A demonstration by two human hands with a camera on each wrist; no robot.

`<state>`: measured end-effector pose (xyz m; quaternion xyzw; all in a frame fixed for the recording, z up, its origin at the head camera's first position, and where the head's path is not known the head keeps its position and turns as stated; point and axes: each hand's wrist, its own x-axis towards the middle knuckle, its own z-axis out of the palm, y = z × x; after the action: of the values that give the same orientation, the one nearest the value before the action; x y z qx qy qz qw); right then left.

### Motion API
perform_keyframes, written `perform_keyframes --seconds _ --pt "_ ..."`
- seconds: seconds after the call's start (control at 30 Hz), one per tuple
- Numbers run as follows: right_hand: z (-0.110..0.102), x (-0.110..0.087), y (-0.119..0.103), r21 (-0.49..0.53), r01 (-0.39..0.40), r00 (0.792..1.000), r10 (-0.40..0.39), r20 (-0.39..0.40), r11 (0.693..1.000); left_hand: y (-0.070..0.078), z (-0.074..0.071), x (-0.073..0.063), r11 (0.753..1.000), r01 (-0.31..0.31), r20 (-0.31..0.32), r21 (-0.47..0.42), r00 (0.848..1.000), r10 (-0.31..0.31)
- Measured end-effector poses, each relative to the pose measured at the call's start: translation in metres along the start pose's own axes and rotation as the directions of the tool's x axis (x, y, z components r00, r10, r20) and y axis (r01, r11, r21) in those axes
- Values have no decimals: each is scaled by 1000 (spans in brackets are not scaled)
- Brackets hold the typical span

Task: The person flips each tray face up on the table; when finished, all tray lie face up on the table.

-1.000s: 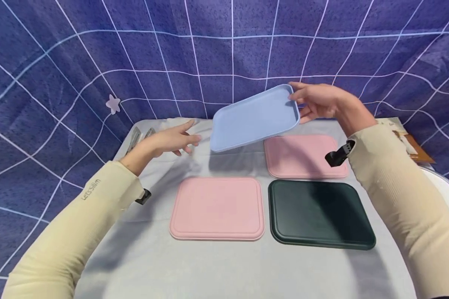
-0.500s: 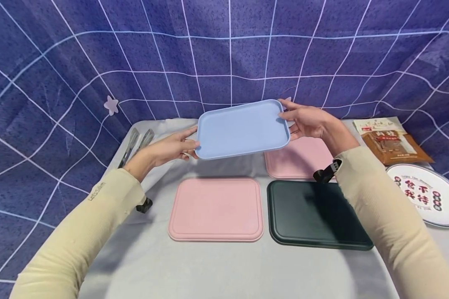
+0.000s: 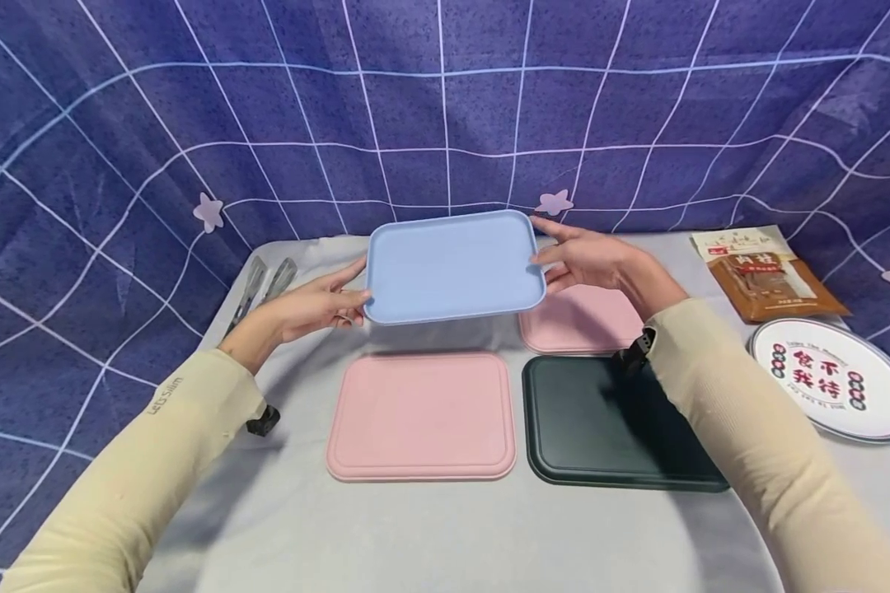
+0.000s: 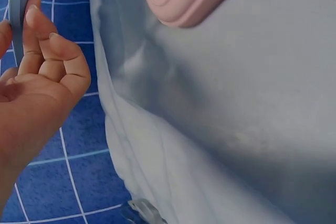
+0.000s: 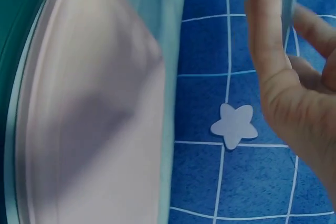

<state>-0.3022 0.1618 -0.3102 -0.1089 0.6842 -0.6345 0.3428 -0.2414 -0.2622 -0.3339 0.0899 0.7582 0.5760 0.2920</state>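
Observation:
A light blue tray with a low rim is held up above the back of the table, tipped slightly with its left end lower. My left hand pinches its left end between thumb and fingers; the left wrist view shows the tray's edge between them. At the right end my right hand grips the rim, and the right wrist view has the tray's edge between thumb and fingers. Below lie a pink tray or lid at front left, a dark green one beside it and another pink one behind.
Metal tongs lie at the back left. On the right are a brown food packet and a white oval plate with red characters. A blue gridded curtain with pale stars hangs behind the white-covered table.
The left hand, apart from the tray a second ago, has taken hold of its left end. The blue tray has moved left and down and become more level, the right hand travelling with it.

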Motion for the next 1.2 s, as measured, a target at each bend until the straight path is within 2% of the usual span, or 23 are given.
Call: perform_keyframes --seconds 0.13,0.3,0.43,0.7,0.83,0.97,1.2 --pt "-1 3 8 -21 -41 993 43 114 999 -3 -4 -3 1000 16 9 11 1000 -16" --pt "2 7 16 -57 -86 986 93 139 995 -7 -10 -5 998 52 8 27 999 -52" --pt "7 11 21 -82 -82 988 92 125 993 -11 -13 -4 996 61 -5 67 998 -61" --pt "14 20 31 -132 -53 997 59 41 990 -12 -14 -6 989 90 -13 121 996 -89" --pt "16 25 36 -138 -99 995 103 18 985 -12 -14 -6 984 99 -17 151 995 -98" --pt "17 29 40 -141 -147 989 151 14 979 -14 -14 -3 980 103 -52 171 994 -95" --pt "24 41 45 -138 -213 976 216 4 967 -28 -18 3 975 162 -97 150 984 -149"
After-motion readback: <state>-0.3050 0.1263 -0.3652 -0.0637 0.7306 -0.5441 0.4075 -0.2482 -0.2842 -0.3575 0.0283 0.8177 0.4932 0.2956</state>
